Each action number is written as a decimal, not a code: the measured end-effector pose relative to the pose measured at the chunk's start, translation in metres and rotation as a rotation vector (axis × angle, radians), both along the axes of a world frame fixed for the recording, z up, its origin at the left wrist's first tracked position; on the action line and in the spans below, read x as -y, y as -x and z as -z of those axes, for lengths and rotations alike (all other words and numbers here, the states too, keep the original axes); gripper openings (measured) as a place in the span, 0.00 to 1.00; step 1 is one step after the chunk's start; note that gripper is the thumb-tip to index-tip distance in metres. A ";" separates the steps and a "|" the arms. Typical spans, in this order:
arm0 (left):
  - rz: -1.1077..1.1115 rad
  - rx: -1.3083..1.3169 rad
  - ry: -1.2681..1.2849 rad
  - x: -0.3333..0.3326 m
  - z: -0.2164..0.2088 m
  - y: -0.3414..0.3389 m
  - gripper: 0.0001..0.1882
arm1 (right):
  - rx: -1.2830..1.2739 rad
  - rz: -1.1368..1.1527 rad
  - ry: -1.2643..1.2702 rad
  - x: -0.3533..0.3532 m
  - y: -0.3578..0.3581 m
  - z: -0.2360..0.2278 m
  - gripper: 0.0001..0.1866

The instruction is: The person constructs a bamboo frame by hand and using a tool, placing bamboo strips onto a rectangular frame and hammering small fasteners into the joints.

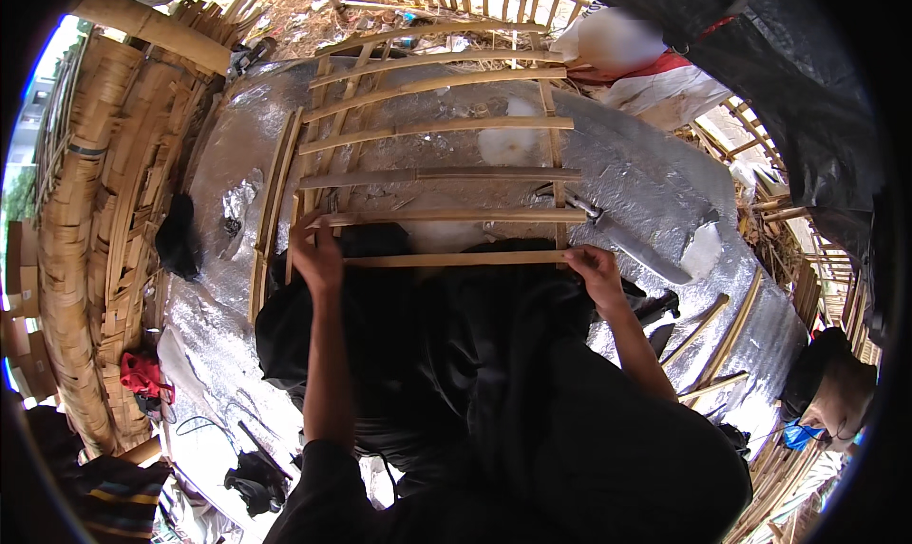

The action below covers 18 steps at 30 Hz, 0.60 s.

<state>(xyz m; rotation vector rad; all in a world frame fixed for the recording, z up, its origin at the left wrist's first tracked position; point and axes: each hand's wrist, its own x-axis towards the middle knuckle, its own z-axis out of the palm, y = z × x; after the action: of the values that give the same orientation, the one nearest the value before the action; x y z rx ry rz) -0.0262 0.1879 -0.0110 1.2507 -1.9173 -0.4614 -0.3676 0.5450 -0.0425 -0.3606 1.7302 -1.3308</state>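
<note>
A ladder-like frame of split bamboo (437, 124) stretches away in front of me, its several crosswise slats laid over long side strips. The nearest crosswise bamboo slat (446, 259) lies just above my black-clothed lap. At its left end, my left hand (318, 257) is closed, fingers bent round the frame's corner; the exact grip is partly hidden. My right hand (598, 276) pinches the slat's right end between thumb and fingers. Just beyond the right hand lies a large knife with a broad blade (646, 251). A metal tool (570, 202) rests by the frame's right side strip, its kind unclear.
Silvery sheeting (655, 183) covers the ground. Loose bamboo strips (275, 211) lie left of the frame, and more bamboo pieces (727, 340) at the right. Woven bamboo rolls (81, 249) stand at the left. Another person (836, 392) shows at the right edge. Black sheeting (807, 78) hangs upper right.
</note>
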 end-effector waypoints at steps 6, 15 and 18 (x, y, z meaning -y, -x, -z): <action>-0.188 0.056 -0.192 0.037 -0.021 -0.072 0.16 | 0.068 0.029 0.107 -0.006 0.001 0.005 0.11; 0.025 0.116 -0.063 -0.017 -0.014 -0.029 0.10 | 0.094 0.073 0.017 -0.008 0.008 -0.006 0.11; 0.276 0.160 0.050 -0.053 -0.021 0.028 0.11 | 0.064 0.110 -0.041 -0.004 0.017 -0.011 0.12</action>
<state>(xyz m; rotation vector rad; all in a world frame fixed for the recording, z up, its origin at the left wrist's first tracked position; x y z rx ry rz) -0.0537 0.2409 0.0103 1.0203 -2.2368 -0.4619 -0.3849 0.5486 -0.0310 -0.2002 1.7423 -1.3678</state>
